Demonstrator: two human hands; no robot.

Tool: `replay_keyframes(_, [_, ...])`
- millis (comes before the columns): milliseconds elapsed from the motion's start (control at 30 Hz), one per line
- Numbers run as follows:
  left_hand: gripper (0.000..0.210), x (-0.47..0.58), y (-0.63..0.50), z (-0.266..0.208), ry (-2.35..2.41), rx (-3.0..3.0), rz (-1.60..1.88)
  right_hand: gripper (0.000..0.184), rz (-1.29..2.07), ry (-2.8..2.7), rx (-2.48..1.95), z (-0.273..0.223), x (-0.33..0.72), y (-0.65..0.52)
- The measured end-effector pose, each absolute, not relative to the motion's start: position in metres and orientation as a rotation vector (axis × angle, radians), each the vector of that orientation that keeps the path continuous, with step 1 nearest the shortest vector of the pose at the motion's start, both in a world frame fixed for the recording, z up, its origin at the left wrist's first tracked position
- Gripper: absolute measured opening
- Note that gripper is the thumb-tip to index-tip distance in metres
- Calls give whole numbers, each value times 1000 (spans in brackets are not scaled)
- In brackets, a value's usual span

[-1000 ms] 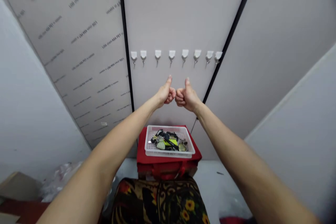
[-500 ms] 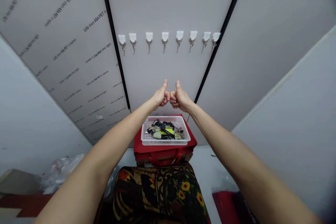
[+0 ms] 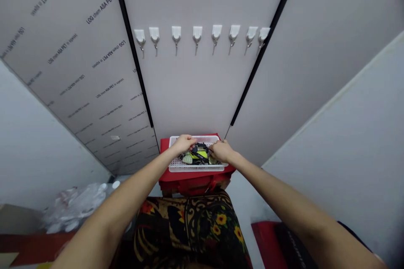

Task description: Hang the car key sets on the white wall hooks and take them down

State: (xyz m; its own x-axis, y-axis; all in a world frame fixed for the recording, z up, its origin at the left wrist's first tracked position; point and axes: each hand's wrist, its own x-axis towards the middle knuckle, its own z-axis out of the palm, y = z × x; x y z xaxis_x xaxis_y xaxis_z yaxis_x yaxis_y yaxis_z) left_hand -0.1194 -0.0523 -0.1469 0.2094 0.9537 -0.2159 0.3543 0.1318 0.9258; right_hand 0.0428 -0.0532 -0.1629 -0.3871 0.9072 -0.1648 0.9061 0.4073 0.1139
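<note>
A white plastic basket holds a tangle of keyrings and straps: a yellow-green tag, a pale green scallop-edged piece, a black strap and a round brassy piece. Over the basket's left part is my left hand, fingertips pinched together at the black pieces. From the right, my right hand reaches in with bent fingers touching the pile. What either hand grips, if anything, is too small and covered to make out.
Under the basket is a red bag. Several white adhesive hooks line the grey panel above, between two black strips. Clear plastic packaging lies at lower left, a red and black item at lower right.
Both hands have come down from a thumbs-up pose above the basket to its contents. They have moved apart, one at each side of the pile. The view has shifted slightly.
</note>
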Motion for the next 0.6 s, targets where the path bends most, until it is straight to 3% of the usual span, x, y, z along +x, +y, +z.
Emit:
replay_keyframes(167, [15, -120, -52, -155, 1303, 1416, 691, 29, -55, 2500, 1497, -157, 50, -54])
replay_keyframes(367, [16, -122, -54, -159, 1334, 1433, 688, 18, 49, 2556, 1400, -157, 55, -57])
replay_keyframes(600, [14, -123, -57, -157, 1283, 1504, 715, 13, -339, 2702, 1623, -133, 57, -52])
